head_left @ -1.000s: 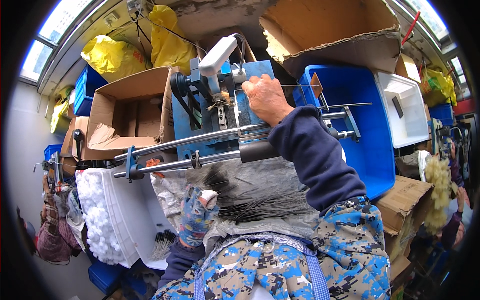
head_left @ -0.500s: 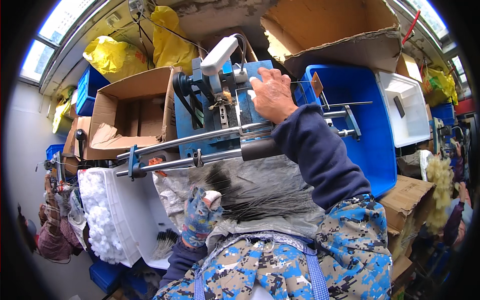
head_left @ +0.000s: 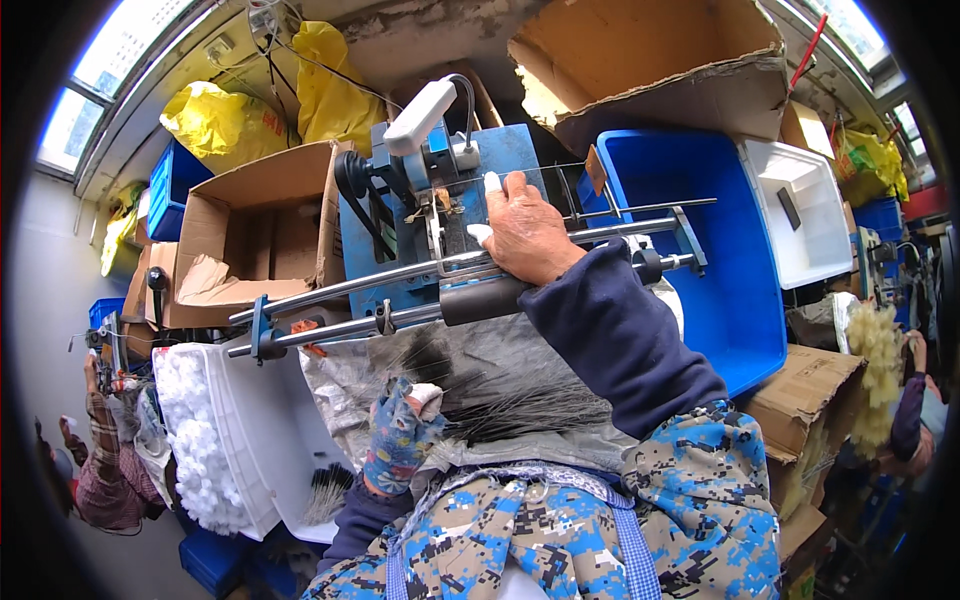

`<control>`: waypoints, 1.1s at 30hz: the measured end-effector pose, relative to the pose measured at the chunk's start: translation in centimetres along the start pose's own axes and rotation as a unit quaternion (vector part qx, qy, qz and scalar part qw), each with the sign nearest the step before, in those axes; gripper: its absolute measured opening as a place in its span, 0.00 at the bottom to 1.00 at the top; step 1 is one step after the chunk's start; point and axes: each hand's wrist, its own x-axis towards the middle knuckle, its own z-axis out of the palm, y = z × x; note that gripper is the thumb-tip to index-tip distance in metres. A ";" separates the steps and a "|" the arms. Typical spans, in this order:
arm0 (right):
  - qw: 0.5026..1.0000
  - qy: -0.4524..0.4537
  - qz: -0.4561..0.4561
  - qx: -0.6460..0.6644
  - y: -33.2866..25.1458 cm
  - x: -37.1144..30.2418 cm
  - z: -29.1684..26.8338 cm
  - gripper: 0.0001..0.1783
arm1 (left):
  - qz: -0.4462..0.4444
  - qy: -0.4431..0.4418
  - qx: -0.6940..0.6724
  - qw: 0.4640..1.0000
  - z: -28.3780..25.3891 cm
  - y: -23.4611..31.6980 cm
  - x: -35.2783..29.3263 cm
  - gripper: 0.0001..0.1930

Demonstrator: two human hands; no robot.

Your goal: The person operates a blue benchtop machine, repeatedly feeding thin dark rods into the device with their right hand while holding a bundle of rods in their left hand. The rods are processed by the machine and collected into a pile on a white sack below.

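My right hand, with white wraps on its index finger and thumb, lies over the blue bench machine. Its thumb and index finger are apart; the other fingers bend down, their tips hidden. Under and beside it is the sliding carriage with a dark cylindrical sleeve on the steel rails. A thin wire runs past the index fingertip toward a small brown plate. In a torn patterned glove, my left hand is closed beside the loose dark wires on my lap cloth; its contents are hidden.
A blue bin and a white tray stand right of the machine. At left are an open cardboard box and a white bin beside white tufted pieces. Other people work at both far sides.
My right hand and the sliding carriage have moved left along the rails, toward the machine's head. The index finger now points forward. My left hand stays in place.
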 end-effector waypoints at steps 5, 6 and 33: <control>0.998 0.045 -0.033 0.028 -3.6 1.1 1.8 0.36 | -0.002 0.003 0.020 1.000 -0.6 0.3 -0.1 0.15; 0.997 0.052 -0.048 0.033 -3.9 1.2 1.9 0.36 | 0.005 0.001 0.038 0.999 -0.6 0.2 -0.1 0.16; 0.983 -0.113 -0.141 -0.011 1.8 -8.2 -9.1 0.09 | -0.250 0.226 -0.248 0.908 -2.3 0.1 -2.1 0.08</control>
